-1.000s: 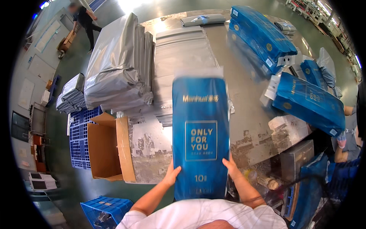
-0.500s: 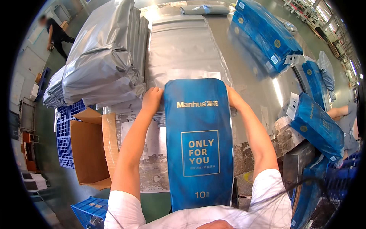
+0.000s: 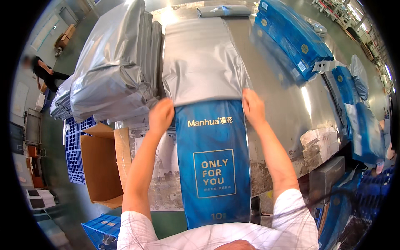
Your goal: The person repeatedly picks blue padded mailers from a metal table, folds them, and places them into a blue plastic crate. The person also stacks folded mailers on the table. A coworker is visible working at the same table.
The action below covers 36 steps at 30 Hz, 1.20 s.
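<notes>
In front of me lies a long blue plastic-wrapped pack [image 3: 216,139], its near end against my body. The far end of the pack is covered by the mouth of a silver plastic mailing bag [image 3: 202,62] lying on the table. My left hand [image 3: 162,113], slightly blurred, is closed on the left corner of the bag's mouth. Closed as well, my right hand [image 3: 253,106] grips the bag's right edge beside the pack. How far the pack reaches inside the bag is hidden.
Filled silver bags [image 3: 110,62] are piled at the left. An opened cardboard box [image 3: 98,166] stands below them, near a blue crate [image 3: 102,227]. Blue packs [image 3: 291,37] lie at the far right of the metal table [image 3: 287,121]. A person [image 3: 46,73] walks at the far left.
The silver bag's mouth now covers the far end of the blue pack, with both hands at its edges. At the right, another blue pack has moved away from me. The walking person has shifted left.
</notes>
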{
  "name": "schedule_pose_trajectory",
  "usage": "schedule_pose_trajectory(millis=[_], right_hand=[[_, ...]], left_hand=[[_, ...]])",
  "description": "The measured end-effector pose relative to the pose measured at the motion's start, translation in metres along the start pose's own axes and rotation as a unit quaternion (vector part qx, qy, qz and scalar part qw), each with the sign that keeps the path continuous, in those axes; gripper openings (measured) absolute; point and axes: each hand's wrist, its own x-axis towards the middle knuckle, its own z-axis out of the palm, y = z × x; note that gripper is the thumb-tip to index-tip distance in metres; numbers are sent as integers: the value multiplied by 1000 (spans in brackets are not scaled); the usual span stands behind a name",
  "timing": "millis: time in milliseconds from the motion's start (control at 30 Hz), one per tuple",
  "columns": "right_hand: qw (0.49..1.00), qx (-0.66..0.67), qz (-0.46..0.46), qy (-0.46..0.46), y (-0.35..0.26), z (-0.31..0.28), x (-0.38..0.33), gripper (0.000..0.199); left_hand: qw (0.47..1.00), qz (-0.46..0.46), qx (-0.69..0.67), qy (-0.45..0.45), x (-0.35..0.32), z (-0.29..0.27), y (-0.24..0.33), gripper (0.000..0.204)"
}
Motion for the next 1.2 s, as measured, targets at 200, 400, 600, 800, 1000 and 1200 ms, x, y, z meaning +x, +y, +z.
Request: schedule_pose_trajectory(millis=[200, 400, 600, 800, 1000, 1200], right_hand=[[956, -54, 194, -214, 9, 12, -36, 15], [905, -87, 293, -295, 16, 8, -56, 27], [925, -61, 334, -167, 11, 5, -16, 42], [853, -93, 328, -395, 41, 21, -25, 25], [775, -89, 176, -601, -19, -66, -127, 16], [641, 71, 86, -760, -88, -180, -249, 25]], left_hand=[[934, -233, 128, -239, -40, 20, -13, 9], [895, -323, 130, -280, -46, 23, 4, 21], [876, -356, 144, -291, -18, 25, 3, 20], [881, -339, 141, -299, -41, 31, 2, 21], [813, -272, 165, -487, -133, -9, 32, 17], [758, -263, 70, -593, -259, -100, 143, 34]])
